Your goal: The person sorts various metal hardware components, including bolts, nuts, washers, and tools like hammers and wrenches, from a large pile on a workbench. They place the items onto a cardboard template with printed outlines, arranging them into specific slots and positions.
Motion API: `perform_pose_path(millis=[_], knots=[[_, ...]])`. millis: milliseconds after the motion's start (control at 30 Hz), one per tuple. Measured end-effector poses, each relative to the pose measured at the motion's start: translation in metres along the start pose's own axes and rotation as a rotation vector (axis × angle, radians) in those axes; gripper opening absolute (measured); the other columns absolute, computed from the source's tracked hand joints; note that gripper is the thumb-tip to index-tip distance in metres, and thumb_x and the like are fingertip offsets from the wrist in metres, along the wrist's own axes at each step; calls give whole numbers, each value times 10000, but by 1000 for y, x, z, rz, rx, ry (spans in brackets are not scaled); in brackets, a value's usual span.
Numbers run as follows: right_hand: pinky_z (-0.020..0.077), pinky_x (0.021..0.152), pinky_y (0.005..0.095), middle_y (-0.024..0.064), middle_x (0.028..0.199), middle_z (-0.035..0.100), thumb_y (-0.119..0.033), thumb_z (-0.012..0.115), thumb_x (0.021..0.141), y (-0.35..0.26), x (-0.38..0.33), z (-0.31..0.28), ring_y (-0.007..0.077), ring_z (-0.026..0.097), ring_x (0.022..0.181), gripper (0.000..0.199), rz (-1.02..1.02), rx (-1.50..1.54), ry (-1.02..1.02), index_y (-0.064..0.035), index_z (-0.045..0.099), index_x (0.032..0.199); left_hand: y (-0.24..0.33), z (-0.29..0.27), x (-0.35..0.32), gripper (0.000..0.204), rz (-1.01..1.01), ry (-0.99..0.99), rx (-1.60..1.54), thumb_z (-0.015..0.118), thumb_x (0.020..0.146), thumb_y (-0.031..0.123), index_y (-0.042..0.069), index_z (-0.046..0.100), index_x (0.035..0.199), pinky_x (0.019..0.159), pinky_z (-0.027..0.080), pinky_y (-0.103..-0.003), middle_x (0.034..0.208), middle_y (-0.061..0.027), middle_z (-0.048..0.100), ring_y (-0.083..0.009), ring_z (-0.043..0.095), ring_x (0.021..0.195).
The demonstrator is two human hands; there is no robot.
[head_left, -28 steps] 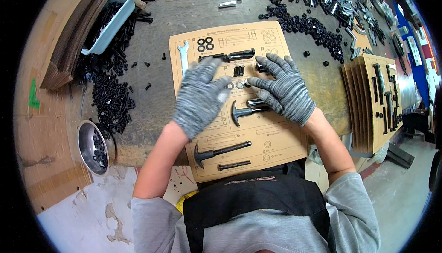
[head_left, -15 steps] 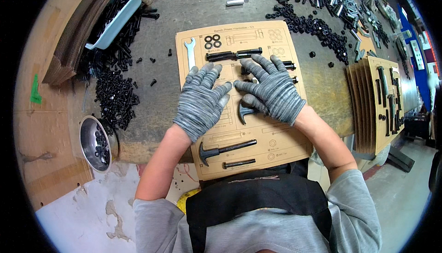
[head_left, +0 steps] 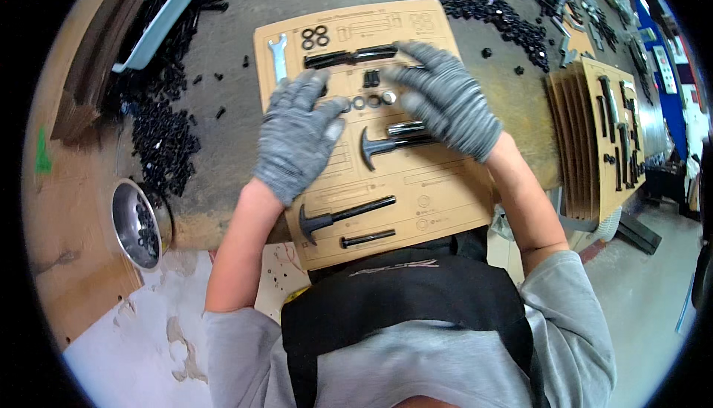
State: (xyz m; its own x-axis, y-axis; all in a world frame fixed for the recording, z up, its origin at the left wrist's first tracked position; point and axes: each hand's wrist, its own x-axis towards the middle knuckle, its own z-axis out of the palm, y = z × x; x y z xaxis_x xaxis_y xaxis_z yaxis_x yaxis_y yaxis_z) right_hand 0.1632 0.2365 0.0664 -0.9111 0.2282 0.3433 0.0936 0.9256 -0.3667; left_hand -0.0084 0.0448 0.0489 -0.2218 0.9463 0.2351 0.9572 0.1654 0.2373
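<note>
I see the upper black T-headed metal pin lying crosswise: grey-gloved right hand nearer, at its shaft; grey-gloved left hand left of it; both hands' fingers apart

Right hand blurred, silver tube partly hidden (beneath)

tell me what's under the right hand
The T-pin and silver tube run partly beneath the right hand. Anything wholly under it is covered, so can't be seen.
</note>
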Motion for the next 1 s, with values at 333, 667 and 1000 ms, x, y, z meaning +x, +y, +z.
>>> perform_pose_path(millis=[333,667,1000], knots=[[524,790,355,155,1009,659,-159,665,831,120,-86,-68,271,653,903,271,810,-23,330,-64,665,1085,-52,4,-59,244,-373,386,-381,559,927,185,44,647,1107,1000,419,-372,1173,-141,616,-274,553,1142],[504,776,430,145,958,665,-296,628,829,138,-42,-35,333,625,885,238,551,-186,81,-131,702,984,-45,23,-78,205,-569,507,-472,538,952,132,-10,648,1051,890,459,-332,997,-103,658,-207,599,937],[454,936,399,123,1203,592,-322,608,850,139,1,-54,304,567,1077,321,557,-232,-2,-154,669,1116,-45,23,-82,185,-579,495,-395,540,940,116,-8,654,1018,862,470,-341,981,-110,657,-217,606,903]])
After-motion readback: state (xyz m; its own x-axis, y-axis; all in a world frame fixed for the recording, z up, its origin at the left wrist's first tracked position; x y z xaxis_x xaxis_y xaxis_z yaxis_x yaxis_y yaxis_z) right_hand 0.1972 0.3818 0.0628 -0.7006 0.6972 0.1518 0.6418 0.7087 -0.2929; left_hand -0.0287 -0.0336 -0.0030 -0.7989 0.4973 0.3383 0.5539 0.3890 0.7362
